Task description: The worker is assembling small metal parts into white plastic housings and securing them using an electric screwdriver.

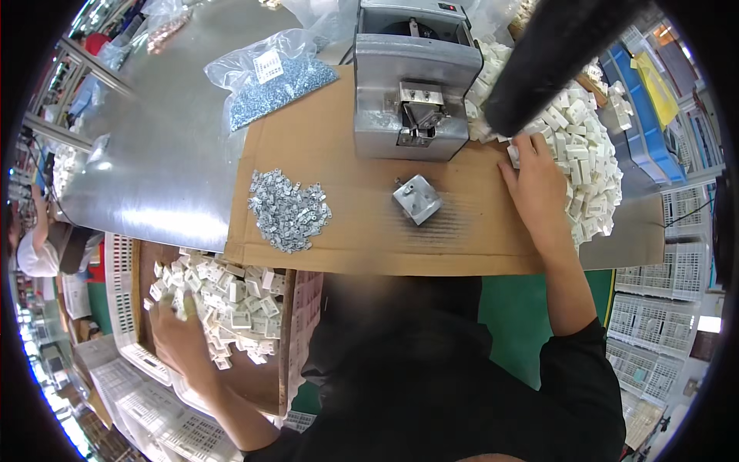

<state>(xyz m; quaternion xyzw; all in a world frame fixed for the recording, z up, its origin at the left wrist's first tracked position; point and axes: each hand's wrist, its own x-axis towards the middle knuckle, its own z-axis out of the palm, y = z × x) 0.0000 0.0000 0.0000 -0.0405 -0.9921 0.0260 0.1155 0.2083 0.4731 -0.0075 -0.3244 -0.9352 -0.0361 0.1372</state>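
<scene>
My left hand (178, 339) is low on the left, over a crate (119, 277) of small white plastic housings (239, 300). Its fingers are apart at the near side of that heap, and I make out nothing gripped in them. At the right of the bench, my right hand (536, 185) reaches to the edge of a big pile of similar white housings (581, 146). Between its thumb and fingertips sits one white plastic housing (513, 154). A metal fixture block (418, 200) lies on the cardboard sheet (362, 231), in front of a grey bench machine (412, 69).
Left on the cardboard is a heap of small metal parts (289, 212). Behind it lies a clear bag of bluish screws (281, 88). A dark tube (558, 61) hangs over the right pile. A blue bin (643, 115) stands far right, above stacked white baskets (654, 323).
</scene>
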